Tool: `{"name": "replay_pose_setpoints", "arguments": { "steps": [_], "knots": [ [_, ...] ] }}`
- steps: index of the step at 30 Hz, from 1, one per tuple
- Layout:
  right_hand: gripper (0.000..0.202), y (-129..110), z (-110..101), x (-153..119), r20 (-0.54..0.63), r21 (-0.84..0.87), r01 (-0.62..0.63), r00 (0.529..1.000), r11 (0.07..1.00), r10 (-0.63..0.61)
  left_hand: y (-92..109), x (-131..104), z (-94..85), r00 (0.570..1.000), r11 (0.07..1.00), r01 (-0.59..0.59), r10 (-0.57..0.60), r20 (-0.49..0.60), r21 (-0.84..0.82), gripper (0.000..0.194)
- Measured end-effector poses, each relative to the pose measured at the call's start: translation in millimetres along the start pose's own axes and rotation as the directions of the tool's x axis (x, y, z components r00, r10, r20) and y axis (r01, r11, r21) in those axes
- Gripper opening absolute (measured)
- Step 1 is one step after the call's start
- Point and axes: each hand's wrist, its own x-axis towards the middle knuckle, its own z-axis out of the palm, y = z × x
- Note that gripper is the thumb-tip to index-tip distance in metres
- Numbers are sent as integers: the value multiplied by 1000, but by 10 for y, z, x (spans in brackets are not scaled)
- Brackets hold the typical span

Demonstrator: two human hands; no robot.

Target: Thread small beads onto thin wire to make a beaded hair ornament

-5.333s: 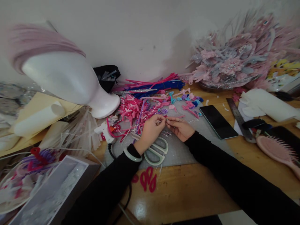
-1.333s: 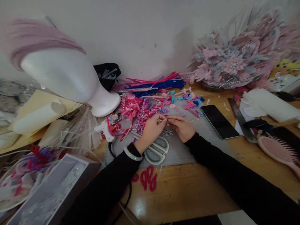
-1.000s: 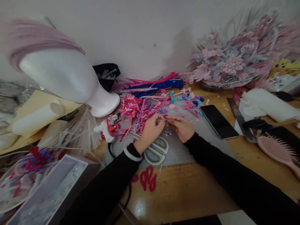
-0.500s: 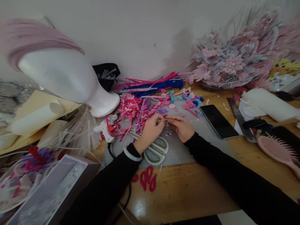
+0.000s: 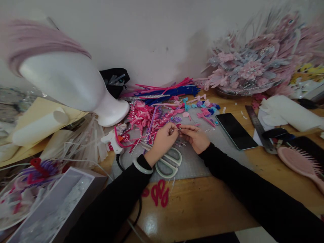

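Note:
My left hand (image 5: 163, 140) and my right hand (image 5: 194, 137) meet fingertip to fingertip above the grey mat (image 5: 199, 168). Both are closed in a pinch; whatever lies between the fingers is too small to make out. Under my left wrist are scissors (image 5: 169, 167) with pale handles, their blades partly hidden by the hand. Pink fuzzy pieces (image 5: 142, 118) are heaped just behind my left hand. Small pink, blue and purple pieces (image 5: 199, 104) are scattered beyond my right hand. A white glue gun (image 5: 113, 141) rests left of my left hand.
A white foam head (image 5: 68, 79) leans at the left, near clear sticks (image 5: 93, 141) and an open box (image 5: 83, 175). To the right are a phone (image 5: 236, 131), a metal ruler (image 5: 259, 128) and a pink brush (image 5: 297, 160). A flowered headpiece (image 5: 253, 69) stands at the back right.

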Motion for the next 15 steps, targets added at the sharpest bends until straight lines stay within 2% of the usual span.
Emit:
{"name": "replay_pose_setpoints", "arguments": {
  "steps": [15],
  "knots": [
    [12,-14,18,-13,-10,6,-2,1000,1000,3,0,6,5,1000,1000,12,-12,-9,23,8]
  ]
}}
